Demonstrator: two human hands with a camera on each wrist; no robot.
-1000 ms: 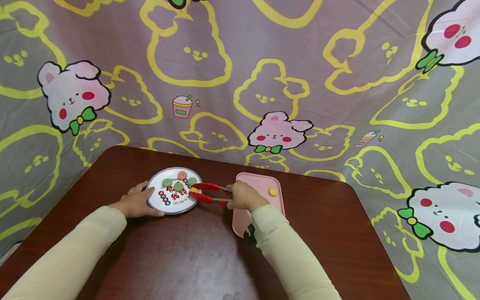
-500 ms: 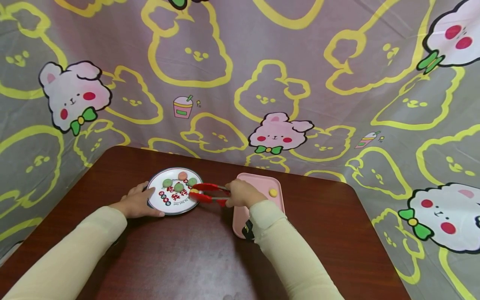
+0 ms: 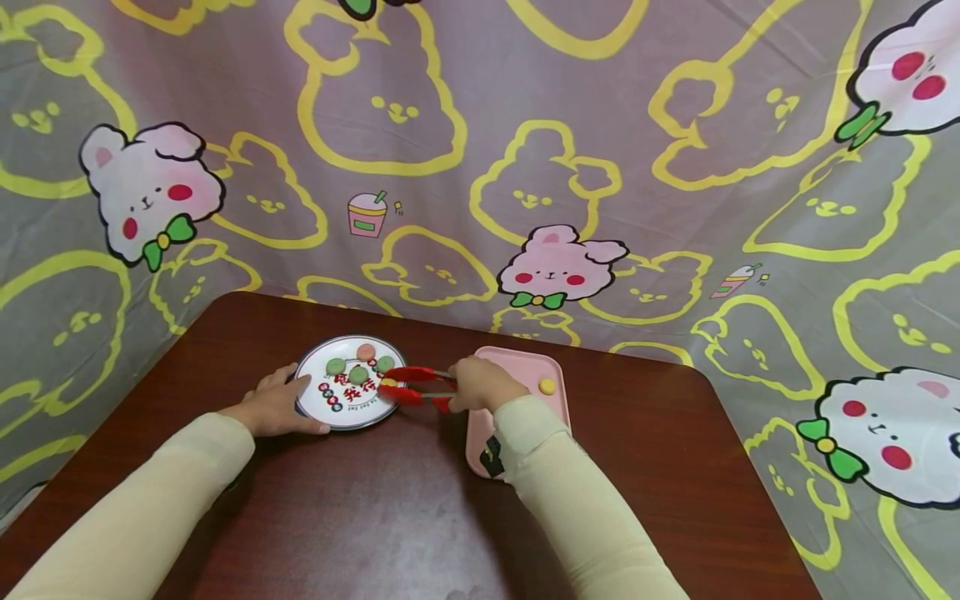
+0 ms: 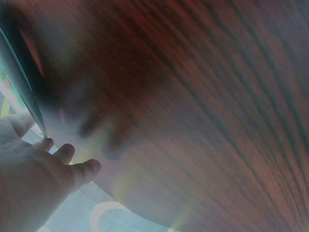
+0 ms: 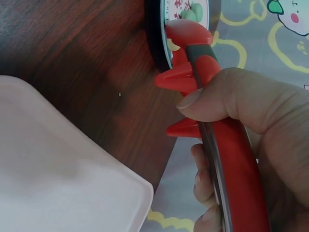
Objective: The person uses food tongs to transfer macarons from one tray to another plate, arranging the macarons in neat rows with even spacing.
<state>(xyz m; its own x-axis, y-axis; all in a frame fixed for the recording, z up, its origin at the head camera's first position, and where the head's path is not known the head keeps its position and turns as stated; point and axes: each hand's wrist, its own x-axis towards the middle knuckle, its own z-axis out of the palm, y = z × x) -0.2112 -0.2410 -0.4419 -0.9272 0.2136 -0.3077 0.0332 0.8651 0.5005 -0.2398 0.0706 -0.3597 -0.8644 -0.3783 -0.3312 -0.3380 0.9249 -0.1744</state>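
Observation:
My left hand (image 3: 276, 406) rests at the left rim of a white plate (image 3: 318, 405) with red lettering and a dark edge. Its fingers touch the rim, fanned out and fairly straight in the left wrist view. My right hand (image 3: 480, 385) grips red-tipped tongs (image 3: 422, 397), thumb laid along the handle in the right wrist view. The tong tips stand over the plate's right side, on either side of a yellow macaron-like piece (image 3: 389, 382). Also on the plate lie several green pieces (image 3: 357, 375) and a pink one (image 3: 366, 352). Whether the tips press on the yellow piece cannot be told.
A pink tray (image 3: 517, 358) lies under my right forearm, partly hidden, with another yellow round piece (image 3: 547, 387) on it. The brown wooden table (image 3: 360, 517) backs onto a patterned curtain (image 3: 420, 150).
My right hand has shifted slightly left towards the plate along the tongs. The tong tips, the yellow piece and my left hand look nearly unmoved.

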